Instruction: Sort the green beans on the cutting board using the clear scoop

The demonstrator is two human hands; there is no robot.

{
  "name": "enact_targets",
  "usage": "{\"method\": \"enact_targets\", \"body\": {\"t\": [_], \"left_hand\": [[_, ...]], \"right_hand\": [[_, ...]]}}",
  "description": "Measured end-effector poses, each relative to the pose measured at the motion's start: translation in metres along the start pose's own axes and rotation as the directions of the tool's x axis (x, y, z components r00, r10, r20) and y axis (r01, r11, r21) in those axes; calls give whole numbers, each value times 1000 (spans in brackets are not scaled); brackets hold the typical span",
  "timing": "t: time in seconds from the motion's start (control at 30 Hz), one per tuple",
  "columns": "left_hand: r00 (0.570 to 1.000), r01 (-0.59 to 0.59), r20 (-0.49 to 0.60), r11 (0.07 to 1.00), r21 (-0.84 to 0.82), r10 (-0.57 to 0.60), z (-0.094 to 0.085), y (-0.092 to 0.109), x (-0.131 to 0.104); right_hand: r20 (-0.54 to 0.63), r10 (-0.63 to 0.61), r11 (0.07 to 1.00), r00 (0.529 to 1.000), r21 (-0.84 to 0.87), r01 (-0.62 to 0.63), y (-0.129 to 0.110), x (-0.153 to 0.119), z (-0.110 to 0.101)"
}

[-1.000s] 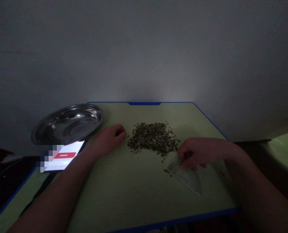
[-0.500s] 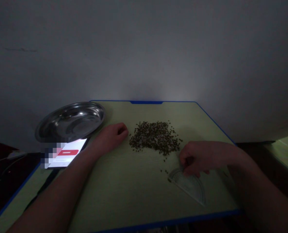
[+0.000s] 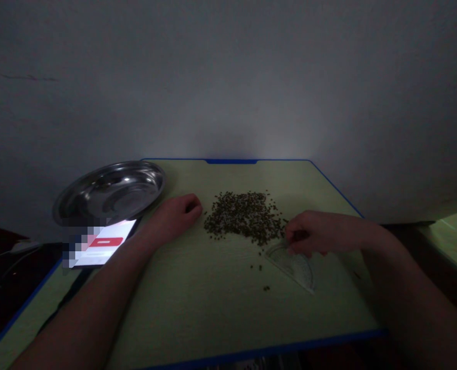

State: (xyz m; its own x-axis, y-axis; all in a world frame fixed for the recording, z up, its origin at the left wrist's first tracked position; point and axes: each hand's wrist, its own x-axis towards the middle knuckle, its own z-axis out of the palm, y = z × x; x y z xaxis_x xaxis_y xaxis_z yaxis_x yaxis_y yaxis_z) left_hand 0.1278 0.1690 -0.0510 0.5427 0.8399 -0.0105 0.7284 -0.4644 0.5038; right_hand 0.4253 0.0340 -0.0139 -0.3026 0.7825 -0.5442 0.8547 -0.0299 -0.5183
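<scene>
A clear half-round protractor is pinched by its curved edge in my right hand, its straight edge facing me. Just beyond it, a spread pile of small dark seeds or beans covers the middle of the table. A few loose grains lie nearer to me, left of the protractor. My left hand rests on the table left of the pile, fingers curled in; whether anything is inside them is hidden.
At the back left, a shiny metal basin stands over the table's edge. Below it lies a phone or tablet with a lit screen, partly blurred out. The pale table has a blue rim, and a grey wall rises behind it.
My right hand and the protractor have moved away from me, closer to the pile. Loose grains now show where the protractor was. My left hand has stayed put.
</scene>
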Motion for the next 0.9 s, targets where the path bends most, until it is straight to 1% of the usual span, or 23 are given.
{"method": "enact_targets", "body": {"t": [0.13,0.2,0.27,0.37,0.47,0.53,0.6,0.67,0.73,0.8,0.9], "left_hand": [[1000,-14,-5,1000,2,14,0,-1,0],[1000,-13,-4,1000,4,13,0,-1,-1],[1000,-11,-3,1000,1,11,-1,0,-1],[1000,2,4,1000,4,-2,-1,1,-1],[1000,10,6,1000,8,-10,-1,2,-1],[1000,9,7,1000,5,-9,-1,3,-1],[1000,1,6,1000,5,-1,-2,4,-2],[1000,-12,5,1000,7,12,-2,5,-2],[1000,-13,4,1000,11,13,-3,5,-3],[1000,-5,5,1000,17,5,-3,5,-3],[1000,-3,7,1000,18,3,-2,4,-3]], "right_hand": [[-69,-107,991,992,-83,101,3,3,1],[-94,-135,987,986,-100,126,2,5,3],[-122,-155,983,980,-115,141,0,8,5],[-196,-164,982,967,-122,142,-2,12,6],[-250,-164,984,954,-105,142,1,13,5],[-229,-163,984,960,-105,142,5,10,2],[-162,-166,983,973,-105,150,8,6,-1],[-87,-177,981,980,-101,169,8,3,-1],[-57,-187,979,981,-94,181,4,3,1],[-82,-193,978,978,-95,185,-2,5,4],[-181,-188,980,965,-102,172,-8,12,7]]}}
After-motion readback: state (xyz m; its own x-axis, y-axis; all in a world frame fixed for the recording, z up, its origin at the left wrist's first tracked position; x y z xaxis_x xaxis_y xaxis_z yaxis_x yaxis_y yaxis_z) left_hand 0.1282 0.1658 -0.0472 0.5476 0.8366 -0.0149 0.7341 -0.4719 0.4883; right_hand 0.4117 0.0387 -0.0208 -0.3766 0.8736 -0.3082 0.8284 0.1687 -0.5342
